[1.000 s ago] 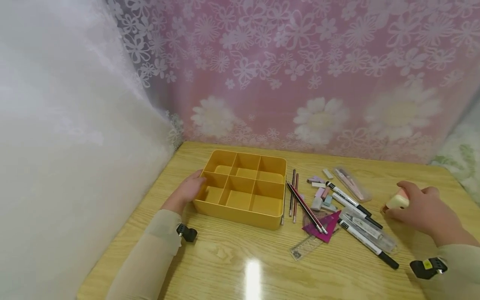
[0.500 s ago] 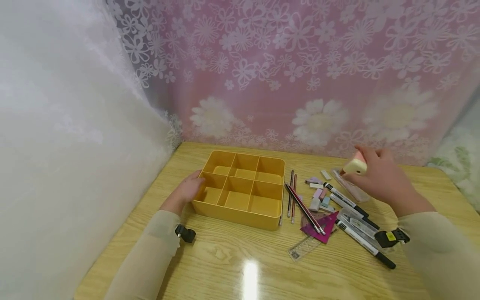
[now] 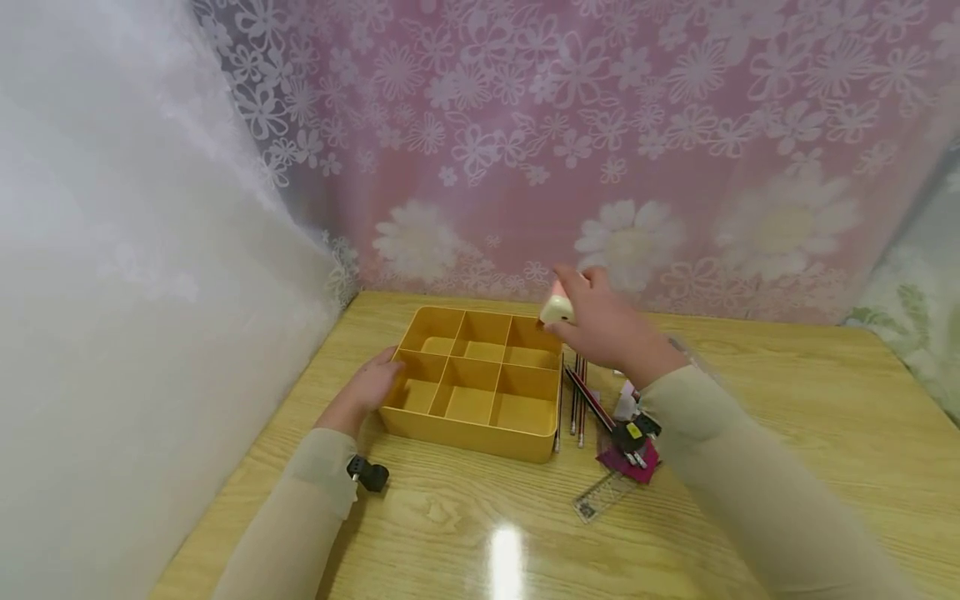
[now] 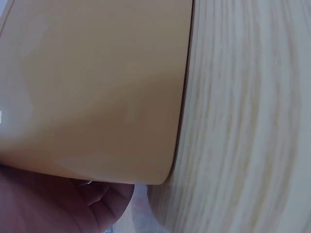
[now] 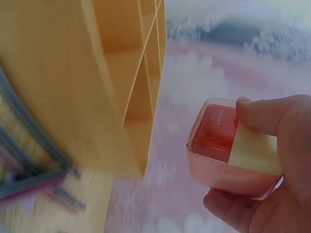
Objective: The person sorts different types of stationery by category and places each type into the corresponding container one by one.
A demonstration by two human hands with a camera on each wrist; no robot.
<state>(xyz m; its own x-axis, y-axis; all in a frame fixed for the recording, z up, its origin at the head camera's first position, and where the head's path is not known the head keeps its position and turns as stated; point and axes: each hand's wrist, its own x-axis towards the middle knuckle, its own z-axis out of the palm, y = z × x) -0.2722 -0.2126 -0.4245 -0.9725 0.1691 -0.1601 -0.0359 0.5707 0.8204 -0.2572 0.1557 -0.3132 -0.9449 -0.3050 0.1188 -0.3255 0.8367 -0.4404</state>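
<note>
On the table point(image 3: 420, 533), the left hand point(image 3: 371, 383) grips the left wall of a yellow divided box point(image 3: 465, 437). The right hand point(image 3: 611, 329) holds a pink-and-cream block point(image 3: 557, 311), perhaps a sharpener, by the box's far right corner.

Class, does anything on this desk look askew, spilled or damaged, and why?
Pencils lie askew beside the yellow box: a slanting pair crosses others, eraser ends over the magenta triangle, so they look jumbled. I see nothing spilled or damaged, though the right sleeve blocks part of the view.
</note>
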